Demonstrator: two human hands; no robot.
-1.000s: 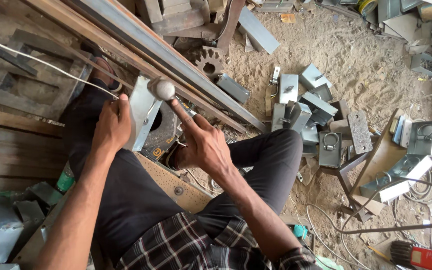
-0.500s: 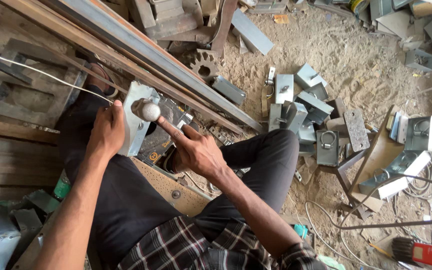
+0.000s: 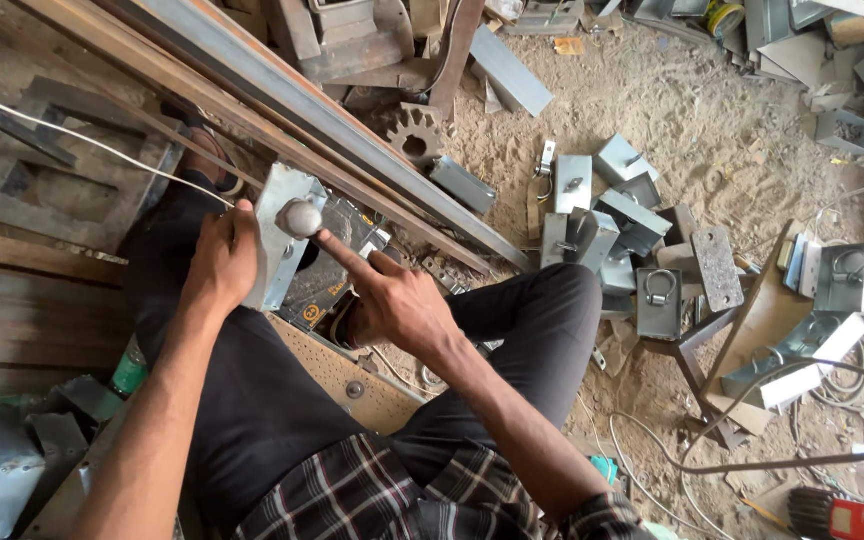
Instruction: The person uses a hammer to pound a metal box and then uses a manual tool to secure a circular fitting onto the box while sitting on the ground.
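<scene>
My left hand (image 3: 218,262) grips a grey folded sheet-metal bracket (image 3: 274,240) and holds it upright above my left knee. A round metal knob (image 3: 299,217) sticks out of the bracket's face. My right hand (image 3: 399,305) reaches toward it, the index finger stretched out and its tip touching the knob from the right; the other fingers are curled. Under the bracket lies a dark flat object with yellow marks (image 3: 324,293). I sit on the ground in dark trousers and a checked shirt.
Long steel angle bars (image 3: 352,140) run diagonally past the bracket. A gear wheel (image 3: 415,136) lies beyond them. Several similar grey metal brackets with ring fittings (image 3: 612,225) are scattered on the sandy floor to the right, with cables (image 3: 852,370). Wooden planks (image 3: 12,300) lie left.
The bracket and both hands sit slightly lower and more left in view. My right index finger has come up against the knob.
</scene>
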